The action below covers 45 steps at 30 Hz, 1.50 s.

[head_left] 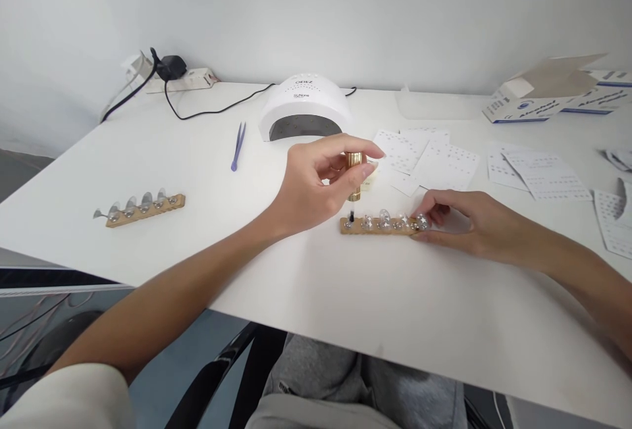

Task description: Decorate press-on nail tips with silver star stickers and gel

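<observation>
Two bare hands meet over a white table (pixel 385 297) in the head view. The left hand (pixel 316 185) pinches a gold brush cap (pixel 354 177) between thumb and fingers, held upright; its dark bristles (pixel 352 216) point down at the left end of a wooden strip (pixel 378 231). Whether the bristles touch the clear piece there cannot be told. The strip lies flat before the person and bears a row of clear, rounded pieces (pixel 385 220), several with silvery stars. The right hand (pixel 464 225) grips the strip's right end, thumb in front, forefinger behind, the gap narrow. A second wooden strip (pixel 148 213) lies well apart at left; purple tweezers (pixel 237 149) and a white lamp (pixel 306 103) lie beyond, patterned sheets (pixel 447 164) at right.
</observation>
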Each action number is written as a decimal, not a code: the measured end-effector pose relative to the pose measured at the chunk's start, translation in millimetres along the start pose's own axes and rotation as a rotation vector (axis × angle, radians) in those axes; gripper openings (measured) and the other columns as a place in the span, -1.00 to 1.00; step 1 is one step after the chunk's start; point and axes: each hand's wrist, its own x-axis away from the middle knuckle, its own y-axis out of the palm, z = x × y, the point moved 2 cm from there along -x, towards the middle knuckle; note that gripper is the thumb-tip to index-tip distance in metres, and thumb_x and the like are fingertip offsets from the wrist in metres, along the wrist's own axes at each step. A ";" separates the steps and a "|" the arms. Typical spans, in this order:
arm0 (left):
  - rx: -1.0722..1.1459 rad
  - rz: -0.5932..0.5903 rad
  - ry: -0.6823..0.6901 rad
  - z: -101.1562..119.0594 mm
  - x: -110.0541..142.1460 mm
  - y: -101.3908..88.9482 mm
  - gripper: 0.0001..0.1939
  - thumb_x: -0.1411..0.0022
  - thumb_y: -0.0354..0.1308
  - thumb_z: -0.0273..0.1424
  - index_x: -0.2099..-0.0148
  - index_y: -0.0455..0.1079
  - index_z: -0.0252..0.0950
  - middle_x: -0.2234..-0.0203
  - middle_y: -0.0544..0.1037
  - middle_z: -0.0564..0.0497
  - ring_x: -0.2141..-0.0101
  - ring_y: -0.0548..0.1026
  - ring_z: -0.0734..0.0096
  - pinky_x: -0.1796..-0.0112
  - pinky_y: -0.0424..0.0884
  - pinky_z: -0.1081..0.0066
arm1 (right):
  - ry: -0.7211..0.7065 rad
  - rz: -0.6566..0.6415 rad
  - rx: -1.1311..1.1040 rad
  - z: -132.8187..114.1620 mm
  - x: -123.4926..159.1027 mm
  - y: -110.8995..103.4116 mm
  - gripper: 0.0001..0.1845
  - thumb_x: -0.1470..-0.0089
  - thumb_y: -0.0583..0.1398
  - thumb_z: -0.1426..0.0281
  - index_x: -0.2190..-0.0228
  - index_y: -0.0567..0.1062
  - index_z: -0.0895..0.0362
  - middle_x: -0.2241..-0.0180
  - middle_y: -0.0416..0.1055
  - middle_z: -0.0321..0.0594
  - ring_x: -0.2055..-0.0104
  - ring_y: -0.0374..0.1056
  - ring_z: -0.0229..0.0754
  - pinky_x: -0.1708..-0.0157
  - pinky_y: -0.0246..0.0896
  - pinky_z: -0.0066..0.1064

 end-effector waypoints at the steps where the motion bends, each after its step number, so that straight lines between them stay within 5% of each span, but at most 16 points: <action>1: 0.013 -0.018 -0.004 -0.1 0.5 1.2 -0.89 -0.19 0.19 -0.40 0.24 0.52 -0.24 0.43 0.52 0.01 0.55 0.40 0.55 0.58 0.41 0.44 | -0.004 0.000 0.001 -0.1 0.0 -0.1 -0.52 0.11 0.20 -0.13 0.44 0.41 0.03 0.47 0.31 -0.26 0.36 0.23 -0.11 0.30 0.09 -0.26; 15: -0.050 0.001 0.137 -13.4 -1.8 1.2 -0.87 -0.17 0.18 -0.50 0.23 0.52 -0.25 0.54 0.40 0.05 0.57 0.34 0.58 0.60 0.34 0.49 | -0.009 0.033 0.003 -3.4 1.8 1.1 -0.55 0.09 0.21 -0.10 0.46 0.41 0.03 0.49 0.28 -0.30 0.38 0.22 -0.15 0.34 0.06 -0.30; 23: 0.022 0.055 0.072 -8.3 -4.1 -4.9 -0.88 -0.17 0.20 -0.47 0.22 0.52 -0.25 0.49 0.45 0.04 0.59 0.33 0.62 0.63 0.34 0.51 | -0.005 0.005 0.000 -0.5 0.5 -1.2 -0.60 0.09 0.25 -0.04 0.43 0.41 0.03 0.46 0.29 -0.30 0.35 0.23 -0.15 0.31 0.09 -0.29; 33: 0.099 -0.058 -0.002 -13.3 2.5 1.2 -0.92 -0.16 0.20 -0.48 0.26 0.50 -0.30 0.46 0.49 0.02 0.55 0.41 0.57 0.58 0.47 0.49 | -0.036 0.060 0.003 -1.9 1.1 0.9 -0.52 0.12 0.23 -0.11 0.47 0.40 0.05 0.50 0.30 -0.31 0.40 0.23 -0.18 0.35 0.09 -0.31; 45: -0.027 0.044 0.030 -20.4 1.0 0.2 -0.91 -0.17 0.19 -0.47 0.25 0.50 -0.27 0.39 0.51 0.01 0.60 0.34 0.65 0.65 0.27 0.53 | -0.022 0.026 -0.013 1.0 1.2 1.1 -0.50 0.12 0.21 -0.14 0.45 0.42 0.04 0.47 0.29 -0.30 0.38 0.23 -0.17 0.32 0.07 -0.29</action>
